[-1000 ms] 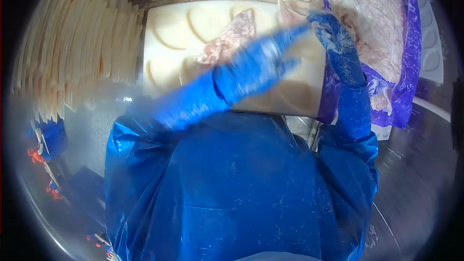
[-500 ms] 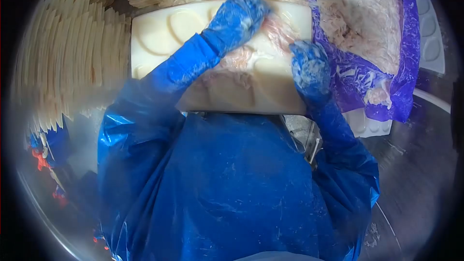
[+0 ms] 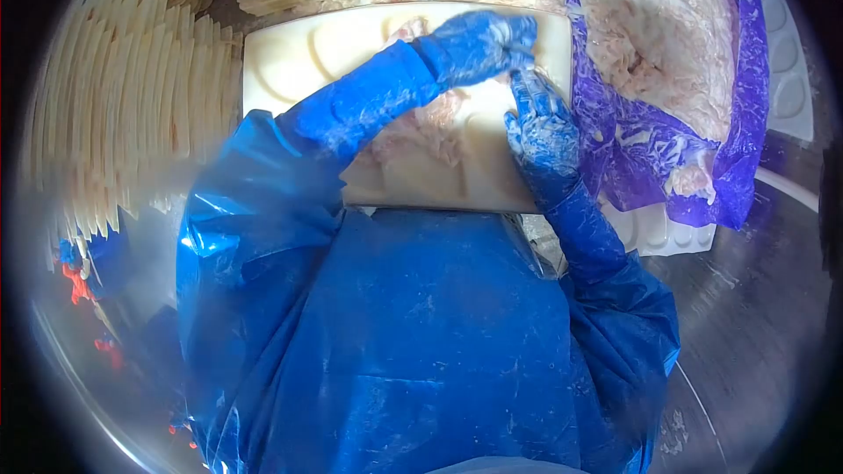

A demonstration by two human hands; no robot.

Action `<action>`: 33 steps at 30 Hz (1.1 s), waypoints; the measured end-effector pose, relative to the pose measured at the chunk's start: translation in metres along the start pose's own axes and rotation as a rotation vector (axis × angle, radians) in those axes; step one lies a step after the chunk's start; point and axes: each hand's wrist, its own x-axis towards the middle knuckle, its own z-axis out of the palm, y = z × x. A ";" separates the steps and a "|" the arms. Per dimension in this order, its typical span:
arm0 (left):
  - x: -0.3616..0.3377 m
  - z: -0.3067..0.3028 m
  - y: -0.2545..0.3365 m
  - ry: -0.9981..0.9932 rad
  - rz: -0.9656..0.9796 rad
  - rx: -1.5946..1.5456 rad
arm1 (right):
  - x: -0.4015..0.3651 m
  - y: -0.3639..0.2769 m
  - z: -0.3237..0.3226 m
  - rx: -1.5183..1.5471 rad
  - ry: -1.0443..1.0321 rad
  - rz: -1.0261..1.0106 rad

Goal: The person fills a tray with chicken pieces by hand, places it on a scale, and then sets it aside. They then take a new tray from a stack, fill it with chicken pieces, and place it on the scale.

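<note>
On the counter (image 3: 755, 342), the white mould tray (image 3: 290, 53) is lying with the purple bag of mince (image 3: 650, 44) just beside its right edge and a smear of mince (image 3: 421, 136) across its middle. The left hand (image 3: 479, 42) is shifting from the tray's far middle toward its far right corner, fingers curled over the mince, though blur is hiding whether they are gripping any. The right hand (image 3: 540, 127) is sliding up the tray's right edge to meet it, fingers spread open and holding nothing. Judging by that, the pressing is moving to the tray's right-hand recesses, the left ones showing bare.
</note>
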 end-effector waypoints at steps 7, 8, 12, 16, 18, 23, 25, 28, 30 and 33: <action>-0.009 -0.040 0.010 0.238 -0.203 0.570 | -0.005 -0.006 -0.010 0.024 0.005 0.010; -0.017 -0.038 0.017 0.286 -0.097 0.530 | -0.005 -0.008 -0.012 -0.085 -0.052 0.031; -0.063 0.031 -0.021 -0.064 0.179 0.530 | -0.008 -0.008 -0.008 -0.191 -0.121 0.089; -0.052 0.039 0.007 -0.033 0.049 0.741 | -0.007 -0.003 -0.007 -0.122 -0.102 0.097; -0.060 0.045 0.012 -0.093 0.039 0.715 | -0.010 0.002 -0.015 -0.100 -0.119 0.068; -0.055 0.044 0.011 0.125 -0.064 0.601 | -0.012 0.005 -0.024 0.016 -0.166 0.046; -0.065 0.058 0.030 0.059 -0.074 0.704 | -0.014 0.006 -0.027 -0.025 -0.167 0.042; -0.067 0.054 0.023 0.045 -0.045 0.706 | -0.025 0.007 -0.026 0.015 -0.185 0.003; -0.058 0.061 0.019 0.037 -0.091 0.793 | -0.022 0.016 -0.025 -0.002 -0.237 0.011; -0.050 0.060 0.035 -0.086 -0.174 0.840 | -0.008 0.011 -0.032 0.043 -0.197 0.020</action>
